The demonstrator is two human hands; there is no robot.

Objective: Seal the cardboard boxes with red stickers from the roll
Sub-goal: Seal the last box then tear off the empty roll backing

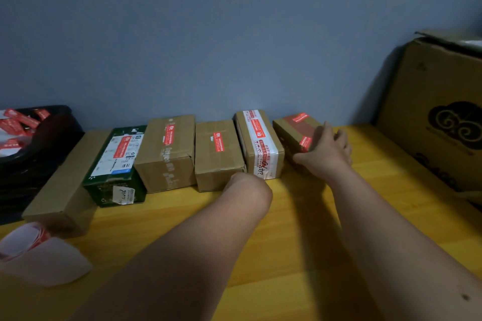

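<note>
The end box [296, 130] sits rightmost in the row on the table [300, 229], against the wall [234, 34]; the right hand [327, 148] lies on its near end with fingers mostly straight, over a red sticker [305, 142]; best to press flat across the seam. The left hand [247, 185] is curled under; its grip I cannot tell. The roll [26, 240] lies far left; a big carton [438, 112] stands right.

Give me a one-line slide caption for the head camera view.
Right hand on the rightmost of six boxes in a row on a yellow table, most bearing red stickers; sticker roll at left.
</note>
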